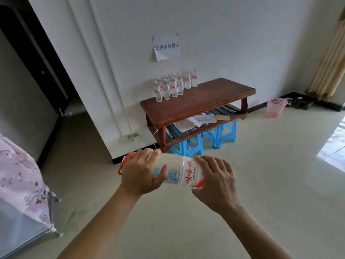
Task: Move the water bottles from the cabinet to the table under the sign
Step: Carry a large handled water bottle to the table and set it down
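Observation:
I hold a large clear water bottle (179,171) with a red-lettered label and a red carry loop sideways in front of me, above the floor. My left hand (139,172) grips its neck end, thumb across the front. My right hand (217,181) grips its base end. Ahead stands a low brown wooden table (203,101) against the white wall, beneath a paper sign (166,46) with printed characters. Several small water bottles (173,86) stand upright in rows on the table's far left corner.
Two blue plastic stools (203,141) sit under the table, and papers lie on its lower slatted shelf. A pink mesh basket (276,107) stands on the floor to the right. A floral cloth (22,176) covers furniture at the left. A dark doorway (37,68) opens at the far left.

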A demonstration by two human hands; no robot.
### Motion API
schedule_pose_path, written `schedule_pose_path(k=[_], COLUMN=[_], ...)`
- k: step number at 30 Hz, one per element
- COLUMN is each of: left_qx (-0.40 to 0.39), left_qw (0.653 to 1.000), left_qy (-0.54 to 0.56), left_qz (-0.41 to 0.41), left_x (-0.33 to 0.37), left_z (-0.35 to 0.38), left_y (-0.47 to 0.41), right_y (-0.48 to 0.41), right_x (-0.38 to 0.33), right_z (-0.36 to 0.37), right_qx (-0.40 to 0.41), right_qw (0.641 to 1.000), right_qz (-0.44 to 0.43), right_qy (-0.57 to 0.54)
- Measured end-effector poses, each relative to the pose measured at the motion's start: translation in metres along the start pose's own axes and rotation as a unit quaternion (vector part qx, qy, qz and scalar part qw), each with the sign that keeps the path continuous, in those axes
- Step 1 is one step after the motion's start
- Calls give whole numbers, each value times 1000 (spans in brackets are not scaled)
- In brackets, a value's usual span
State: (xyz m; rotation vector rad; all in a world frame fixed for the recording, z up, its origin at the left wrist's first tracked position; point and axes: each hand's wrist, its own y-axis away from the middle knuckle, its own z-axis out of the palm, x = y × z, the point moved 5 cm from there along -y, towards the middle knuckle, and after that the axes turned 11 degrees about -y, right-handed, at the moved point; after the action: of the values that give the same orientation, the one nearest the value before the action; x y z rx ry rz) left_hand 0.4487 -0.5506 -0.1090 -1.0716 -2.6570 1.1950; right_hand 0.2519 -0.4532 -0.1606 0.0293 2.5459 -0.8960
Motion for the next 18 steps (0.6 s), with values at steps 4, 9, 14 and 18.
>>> schedule_pose_path(k=[4, 9, 14, 18], left_qx=[2, 4, -4, -6], left_qw=[1000, 999, 997, 993], left_qy=[11, 40, 79, 99], left_qz=[-1, 2, 12, 57], left_x=[-21, -47, -65, -51], left_z=[75, 185, 285, 365], left_y=[-55, -128, -216, -326], right_y=[-72, -158, -242, -317], right_x=[50, 118, 184, 265], right_z=[47, 113, 147, 156], right_qx=[-2, -53, -79, -36], right_qw=[1000, 998, 995, 992], right_qz=[-7, 14, 61, 119], right_qy=[-19, -12, 5, 7])
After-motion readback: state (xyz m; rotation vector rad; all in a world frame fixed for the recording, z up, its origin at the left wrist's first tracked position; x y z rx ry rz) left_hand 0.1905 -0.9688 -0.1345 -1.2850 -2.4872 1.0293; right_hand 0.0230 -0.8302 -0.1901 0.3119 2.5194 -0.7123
